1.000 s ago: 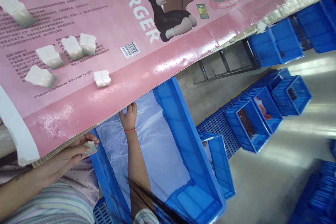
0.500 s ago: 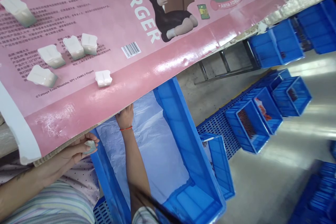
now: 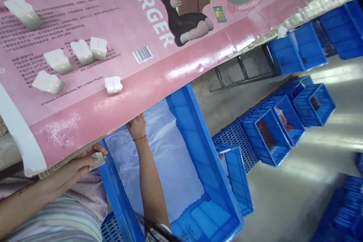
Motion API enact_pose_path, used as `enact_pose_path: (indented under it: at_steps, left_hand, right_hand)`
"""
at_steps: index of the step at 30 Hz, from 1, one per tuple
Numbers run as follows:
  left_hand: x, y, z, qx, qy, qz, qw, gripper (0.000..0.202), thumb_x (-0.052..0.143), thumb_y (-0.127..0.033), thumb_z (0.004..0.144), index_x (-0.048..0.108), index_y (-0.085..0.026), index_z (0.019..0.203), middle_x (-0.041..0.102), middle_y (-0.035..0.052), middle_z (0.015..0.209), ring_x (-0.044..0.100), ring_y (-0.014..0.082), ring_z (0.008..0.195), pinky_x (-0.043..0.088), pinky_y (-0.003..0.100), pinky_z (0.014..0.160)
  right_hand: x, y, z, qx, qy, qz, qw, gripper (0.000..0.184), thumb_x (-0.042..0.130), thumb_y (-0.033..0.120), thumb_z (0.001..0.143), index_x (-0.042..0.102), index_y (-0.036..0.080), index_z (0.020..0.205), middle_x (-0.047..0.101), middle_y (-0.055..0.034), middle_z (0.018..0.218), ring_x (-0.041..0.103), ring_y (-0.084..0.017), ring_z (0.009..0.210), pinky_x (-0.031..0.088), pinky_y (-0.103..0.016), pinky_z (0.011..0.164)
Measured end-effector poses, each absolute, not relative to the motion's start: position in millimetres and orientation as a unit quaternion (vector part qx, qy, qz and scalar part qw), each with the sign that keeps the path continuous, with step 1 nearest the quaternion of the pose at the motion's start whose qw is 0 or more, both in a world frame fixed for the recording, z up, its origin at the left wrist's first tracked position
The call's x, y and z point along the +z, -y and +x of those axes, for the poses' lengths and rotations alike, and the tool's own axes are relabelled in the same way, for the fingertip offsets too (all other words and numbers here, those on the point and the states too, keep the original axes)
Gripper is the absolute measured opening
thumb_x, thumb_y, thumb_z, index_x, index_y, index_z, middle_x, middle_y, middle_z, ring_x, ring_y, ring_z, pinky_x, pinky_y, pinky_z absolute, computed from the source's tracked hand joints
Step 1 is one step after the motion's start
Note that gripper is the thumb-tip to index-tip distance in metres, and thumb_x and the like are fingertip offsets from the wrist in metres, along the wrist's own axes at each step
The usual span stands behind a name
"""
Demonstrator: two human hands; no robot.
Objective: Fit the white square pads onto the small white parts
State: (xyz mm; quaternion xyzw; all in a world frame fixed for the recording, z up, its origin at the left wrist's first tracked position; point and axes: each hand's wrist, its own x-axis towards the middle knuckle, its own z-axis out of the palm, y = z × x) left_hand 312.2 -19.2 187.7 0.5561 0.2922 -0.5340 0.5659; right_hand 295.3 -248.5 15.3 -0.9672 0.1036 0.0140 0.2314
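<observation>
My left hand (image 3: pixel 86 157) is beside the table's front edge, near the crate's left wall. Between its thumb and fingers is a small pale plastic piece (image 3: pixel 98 158), grey-green toward one side. My right hand (image 3: pixel 137 126), with a red bracelet at the wrist, reaches into a large blue crate (image 3: pixel 195 132) lined with crumpled pale sheeting (image 3: pixel 172 159). The table's edge hides its fingertips, so what they touch is out of sight. Several white pieces with grey-green undersides lie on the table, among them a single piece (image 3: pixel 113 85) close to the front edge.
A pink printed sheet (image 3: pixel 93 113) covers the tabletop. Smaller blue crates (image 3: pixel 268 136) stand to the right on a blue slatted platform (image 3: pixel 249 155), some with small parts inside. A metal frame like a ladder (image 3: pixel 244 72) is under the table's far side.
My right forearm has shifted slightly to the right, its hand still at the table's edge inside the crate. My left hand keeps the pale piece in nearly the same place.
</observation>
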Motion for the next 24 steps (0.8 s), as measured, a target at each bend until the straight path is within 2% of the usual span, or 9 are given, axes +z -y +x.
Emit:
enact_pose_path:
  at_steps: [4, 7, 11, 15, 17, 21, 24]
  left_hand:
    - [195, 24, 317, -0.543, -0.305, 0.565, 0.541, 0.06, 0.1, -0.053, 0.041, 0.078, -0.024, 0.088, 0.072, 0.0037, 0.109, 0.061, 0.0288, 0.131, 0.056, 0.024, 0.099]
    - [196, 25, 319, -0.547, -0.307, 0.568, 0.533, 0.061, 0.1, -0.056, 0.039, 0.078, -0.025, 0.088, 0.072, 0.0023, 0.111, 0.061, 0.0277, 0.131, 0.055, 0.023, 0.1]
    - [194, 26, 319, -0.551, -0.307, 0.573, 0.523, 0.063, 0.099, -0.057, 0.041, 0.078, -0.027, 0.092, 0.073, 0.0008, 0.116, 0.061, 0.0263, 0.133, 0.052, 0.024, 0.104]
    - [196, 28, 318, -0.549, -0.31, 0.576, 0.52, 0.064, 0.099, -0.057, 0.036, 0.077, -0.026, 0.089, 0.073, 0.0009, 0.112, 0.061, 0.0266, 0.13, 0.053, 0.025, 0.103]
    - [196, 28, 318, -0.548, -0.307, 0.577, 0.522, 0.062, 0.098, -0.056, 0.037, 0.077, -0.026, 0.087, 0.073, 0.0003, 0.109, 0.061, 0.026, 0.129, 0.053, 0.024, 0.101]
    - [194, 24, 316, -0.549, -0.298, 0.581, 0.522, 0.059, 0.097, -0.056, 0.041, 0.077, -0.027, 0.089, 0.073, -0.0003, 0.113, 0.061, 0.0259, 0.131, 0.052, 0.024, 0.102]
    - [192, 19, 314, -0.551, -0.283, 0.584, 0.525, 0.057, 0.096, -0.056, 0.047, 0.077, -0.028, 0.093, 0.075, 0.0003, 0.116, 0.061, 0.0265, 0.134, 0.052, 0.026, 0.106]
  right_hand:
    - [23, 247, 295, 0.034, -0.097, -0.969, 0.223, 0.026, 0.065, 0.009, 0.093, 0.076, 0.016, 0.117, 0.067, -0.0145, 0.126, 0.061, -0.03, 0.115, 0.055, -0.05, 0.103]
    - [27, 241, 295, 0.051, -0.081, -0.971, 0.219, 0.026, 0.067, 0.015, 0.094, 0.077, 0.015, 0.118, 0.067, -0.0175, 0.127, 0.061, -0.031, 0.114, 0.054, -0.05, 0.104]
    - [28, 229, 298, 0.077, -0.05, -0.972, 0.216, 0.026, 0.072, 0.021, 0.094, 0.076, 0.016, 0.119, 0.07, -0.0152, 0.125, 0.062, -0.03, 0.114, 0.053, -0.047, 0.103]
    - [30, 223, 299, 0.087, -0.044, -0.974, 0.204, 0.025, 0.069, 0.024, 0.098, 0.075, 0.013, 0.12, 0.071, -0.0174, 0.125, 0.062, -0.03, 0.113, 0.053, -0.047, 0.1]
    - [32, 222, 298, 0.086, -0.044, -0.975, 0.2, 0.029, 0.07, 0.032, 0.099, 0.076, 0.011, 0.118, 0.071, -0.0199, 0.124, 0.061, -0.032, 0.112, 0.054, -0.047, 0.098]
    - [32, 220, 291, 0.07, -0.039, -0.976, 0.2, 0.047, 0.072, 0.05, 0.097, 0.074, 0.008, 0.118, 0.071, -0.022, 0.12, 0.062, -0.034, 0.111, 0.055, -0.048, 0.096]
    - [26, 219, 284, 0.052, -0.025, -0.977, 0.204, 0.04, 0.075, 0.042, 0.096, 0.071, 0.012, 0.122, 0.071, -0.0173, 0.122, 0.064, -0.03, 0.113, 0.056, -0.045, 0.097]
